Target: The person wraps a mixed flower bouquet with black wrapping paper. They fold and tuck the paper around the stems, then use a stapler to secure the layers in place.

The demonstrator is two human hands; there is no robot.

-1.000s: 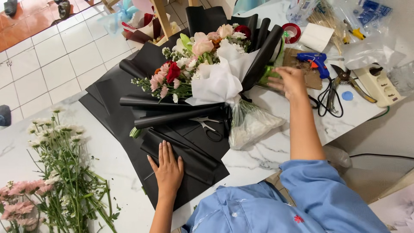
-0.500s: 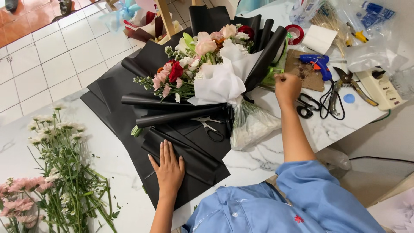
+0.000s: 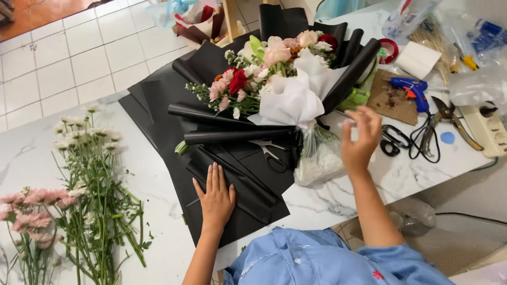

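Left hand (image 3: pixel 215 198) is laid flat, fingers spread, on black wrapping paper (image 3: pixel 232 179) near the desk's front edge, pinning the sheet. Right hand (image 3: pixel 360 140) is raised, loosely open, holding nothing, just beside the bouquet (image 3: pixel 274 79). Scissors (image 3: pixel 272 154) lie on the paper; cables (image 3: pixel 417 142) and glue gun (image 3: pixel 412 89) crowd the right edge.

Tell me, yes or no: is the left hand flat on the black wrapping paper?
Yes, the left hand lies palm down on the black wrapping paper.
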